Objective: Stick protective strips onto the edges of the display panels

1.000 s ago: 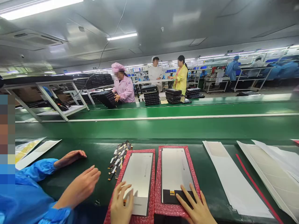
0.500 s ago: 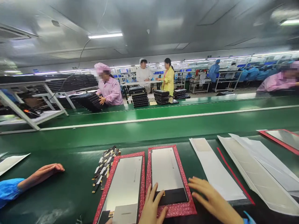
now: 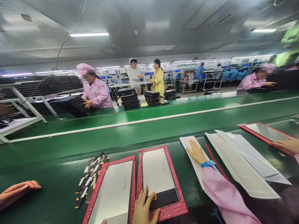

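Observation:
My left hand (image 3: 144, 207) lies with its fingers spread on the lower edge of an LCD panel (image 3: 157, 168). That panel has a silver back and a black strip, and rests on a red bubble-wrap sheet (image 3: 171, 211). My right hand (image 3: 196, 152), in a pink sleeve with a blue cuff, is stretched forward, flat and open, on a long white sheet (image 3: 185, 141). To the left of my left hand, a second LCD panel (image 3: 114, 186) lies on its own red bubble wrap (image 3: 94, 196). A fingertip (image 3: 104, 221) shows at its lower edge; whose it is, I cannot tell.
A pile of flex-cable strips (image 3: 91, 179) lies left of the panels. A co-worker's hand (image 3: 18, 193) rests at far left, another hand (image 3: 288, 144) touches a panel (image 3: 266, 132) at right. White film sleeves (image 3: 243, 165) lie right. Black stacks (image 3: 128, 98) stand beyond the green belt (image 3: 149, 130).
My right hand has moved forward from beside the panel onto the white sheet. My left hand stays on the panel. The view has turned right, and another person's hand now shows at right.

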{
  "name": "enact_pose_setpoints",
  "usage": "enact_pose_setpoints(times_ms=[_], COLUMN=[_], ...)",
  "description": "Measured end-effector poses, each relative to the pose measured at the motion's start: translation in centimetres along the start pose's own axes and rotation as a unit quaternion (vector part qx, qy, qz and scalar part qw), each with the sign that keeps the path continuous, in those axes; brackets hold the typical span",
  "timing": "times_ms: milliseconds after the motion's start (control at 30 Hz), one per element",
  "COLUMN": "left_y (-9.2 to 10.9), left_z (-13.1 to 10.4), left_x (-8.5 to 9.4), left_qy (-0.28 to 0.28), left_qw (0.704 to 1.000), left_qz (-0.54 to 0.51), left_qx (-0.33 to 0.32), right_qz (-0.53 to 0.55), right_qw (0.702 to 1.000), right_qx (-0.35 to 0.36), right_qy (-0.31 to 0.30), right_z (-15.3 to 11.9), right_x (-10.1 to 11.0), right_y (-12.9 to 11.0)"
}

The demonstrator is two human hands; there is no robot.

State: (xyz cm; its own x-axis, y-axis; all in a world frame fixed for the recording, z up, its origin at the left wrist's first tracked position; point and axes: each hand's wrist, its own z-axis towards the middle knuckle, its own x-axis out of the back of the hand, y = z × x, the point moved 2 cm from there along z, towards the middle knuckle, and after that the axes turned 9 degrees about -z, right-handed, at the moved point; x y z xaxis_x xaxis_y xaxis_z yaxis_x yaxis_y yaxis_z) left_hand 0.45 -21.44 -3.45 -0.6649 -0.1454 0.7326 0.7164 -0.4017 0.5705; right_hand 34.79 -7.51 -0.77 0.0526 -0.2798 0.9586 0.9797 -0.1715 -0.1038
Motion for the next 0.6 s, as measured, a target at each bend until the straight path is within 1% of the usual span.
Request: enact_pose_setpoints(times_ms=[67,100,167,200,233,267,300,333,400,467,533,600], left_y=[2.0,3.4,7.0,8.9,10.8,12.5,13.8,14.7,15.3,14.8,13.7,12.7], left_z=[1.1,1.9,4.2,5.7,7.4,9.1,10.9,12.7,15.7,18.0,19.5,20.3], left_x=[0.5,0.7,1.1,1.1,0.8,0.5,-0.1,-1.0,-3.4,-6.4,-9.3,-11.7], left_qy=[0.01,0.009,-0.006,-0.023,-0.053,-0.056,-0.061,-0.066,-0.085,-0.107,-0.094,-0.082], left_qw=[1.0,0.999,0.992,0.985,0.976,0.966,0.956,0.948,0.933,0.915,0.907,0.904], left_qz=[-0.018,-0.043,-0.125,-0.17,-0.213,-0.253,-0.284,-0.309,-0.348,-0.389,-0.409,-0.414], left_qx=[0.017,0.018,0.017,0.011,-0.007,-0.027,-0.041,-0.05,-0.047,-0.02,0.032,0.07], right_qz=[-0.012,-0.013,-0.018,-0.02,-0.021,-0.023,-0.026,-0.031,-0.044,-0.054,-0.06,-0.065], right_qw=[1.0,1.0,1.0,1.0,1.0,1.0,1.0,0.999,0.999,0.999,0.998,0.998], right_qx=[-0.011,-0.012,-0.013,-0.012,-0.012,-0.011,-0.011,-0.01,-0.007,-0.005,-0.001,0.006], right_qy=[-0.003,-0.004,-0.002,-0.001,-0.001,-0.001,-0.002,-0.002,-0.003,-0.006,-0.004,0.004], right_z=[0.5,0.6,0.5,0.5,0.5,0.5,0.5,0.5,0.5,0.6,0.6,0.6], right_x=[-1.2,-1.6,-2.2,-2.5,-2.7,-2.8,-2.9,-2.9,-2.9,-2.8,-2.8,-2.7], right_y=[-0.2,-0.2,-0.1,0.0,0.1,0.2,0.3,0.3,0.4,0.3,0.2,0.1])
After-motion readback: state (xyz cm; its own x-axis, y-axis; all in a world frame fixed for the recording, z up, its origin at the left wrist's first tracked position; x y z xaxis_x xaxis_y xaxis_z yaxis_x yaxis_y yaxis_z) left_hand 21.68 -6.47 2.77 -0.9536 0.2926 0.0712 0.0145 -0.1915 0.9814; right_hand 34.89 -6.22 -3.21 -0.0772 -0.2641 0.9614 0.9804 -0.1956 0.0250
